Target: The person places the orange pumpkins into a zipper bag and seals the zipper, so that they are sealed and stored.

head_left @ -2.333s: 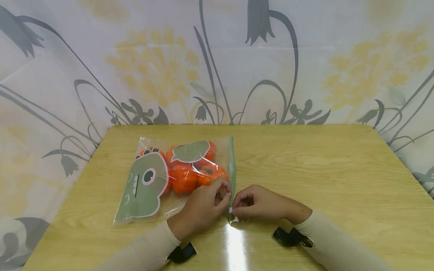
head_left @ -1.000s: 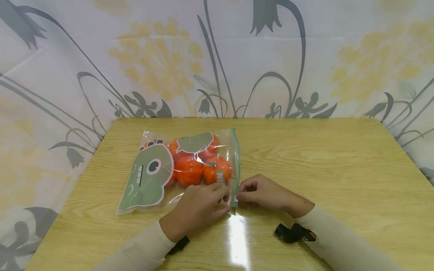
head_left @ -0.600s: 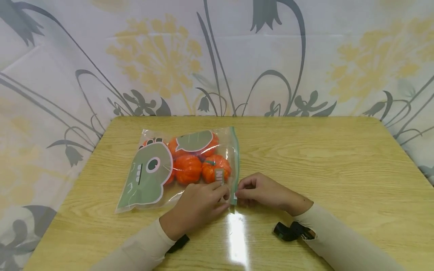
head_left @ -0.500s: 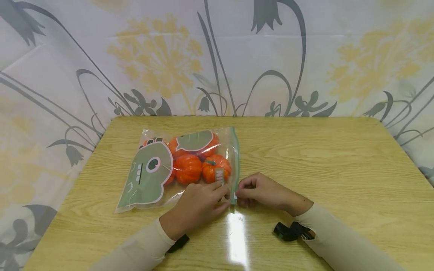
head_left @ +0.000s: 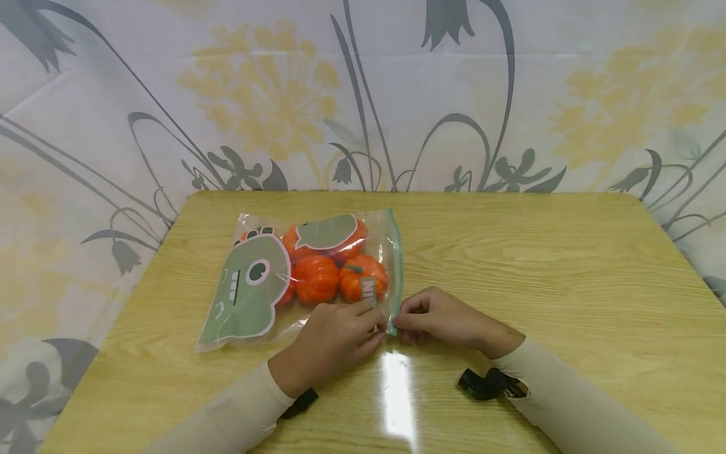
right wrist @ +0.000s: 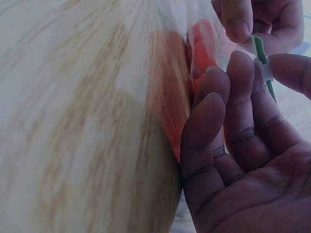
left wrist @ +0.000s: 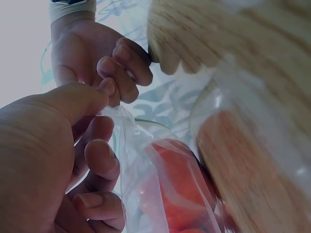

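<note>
A clear zip bag (head_left: 241,302) with a green dinosaur print lies on the table, holding several orange pumpkins (head_left: 316,280). Its green zip strip (head_left: 396,252) runs along the right side. My left hand (head_left: 331,340) pinches the clear film near the strip's near end; the left wrist view shows thumb and finger meeting on it. With thumb and fingers, my right hand (head_left: 445,321) pinches the white slider (right wrist: 266,70) on the strip, close to that end. In the head view the right fingers mostly hide the slider. The two hands are almost touching.
The wooden table (head_left: 539,265) extends right of the bag and in front of the hands. A floral curtain (head_left: 397,94) hangs behind it and at both sides. Black wrist devices (head_left: 490,384) sit below the wrists.
Since the earliest frame, my left fingers have shifted nearer along the strip to the bag's near corner. The right hand stays at the slider near the strip's end. The head view has tilted slightly.
</note>
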Action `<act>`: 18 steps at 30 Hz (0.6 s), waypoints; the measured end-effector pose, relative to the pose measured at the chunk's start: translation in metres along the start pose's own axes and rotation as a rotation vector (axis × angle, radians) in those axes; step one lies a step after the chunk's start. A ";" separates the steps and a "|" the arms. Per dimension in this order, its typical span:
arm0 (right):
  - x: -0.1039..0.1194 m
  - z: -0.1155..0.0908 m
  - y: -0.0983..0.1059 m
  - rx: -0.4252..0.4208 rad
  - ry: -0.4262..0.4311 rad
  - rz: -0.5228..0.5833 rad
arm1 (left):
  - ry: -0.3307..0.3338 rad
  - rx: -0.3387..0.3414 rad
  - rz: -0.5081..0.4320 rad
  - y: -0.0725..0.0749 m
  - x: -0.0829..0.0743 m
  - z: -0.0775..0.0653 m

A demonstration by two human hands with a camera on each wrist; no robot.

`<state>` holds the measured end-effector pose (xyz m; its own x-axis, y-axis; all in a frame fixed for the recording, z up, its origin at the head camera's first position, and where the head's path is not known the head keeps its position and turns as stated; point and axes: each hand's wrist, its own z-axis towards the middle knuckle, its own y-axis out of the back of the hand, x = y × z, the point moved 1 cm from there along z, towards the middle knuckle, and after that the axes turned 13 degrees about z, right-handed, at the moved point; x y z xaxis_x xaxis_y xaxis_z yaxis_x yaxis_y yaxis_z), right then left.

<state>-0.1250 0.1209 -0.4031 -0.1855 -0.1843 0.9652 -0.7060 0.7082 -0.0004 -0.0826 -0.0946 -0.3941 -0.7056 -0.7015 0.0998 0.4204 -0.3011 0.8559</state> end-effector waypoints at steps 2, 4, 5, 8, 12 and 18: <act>0.000 0.000 0.000 -0.003 -0.002 -0.005 | -0.003 0.002 -0.006 0.001 0.000 0.000; 0.000 0.001 0.000 -0.001 -0.005 0.002 | -0.005 0.003 -0.005 0.001 0.000 0.000; 0.000 0.001 0.000 -0.002 -0.006 0.007 | -0.006 0.002 -0.006 0.001 0.000 0.001; -0.001 0.000 0.000 -0.009 -0.008 0.021 | -0.019 -0.007 -0.012 0.001 0.000 0.001; 0.000 -0.001 0.000 -0.026 -0.010 0.027 | -0.042 -0.017 -0.015 0.001 -0.001 0.003; -0.001 -0.001 0.001 -0.063 -0.009 0.032 | -0.076 -0.042 -0.001 0.000 -0.002 0.003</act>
<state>-0.1243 0.1224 -0.4034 -0.2133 -0.1672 0.9626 -0.6551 0.7554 -0.0140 -0.0828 -0.0912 -0.3929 -0.7466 -0.6506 0.1388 0.4423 -0.3296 0.8341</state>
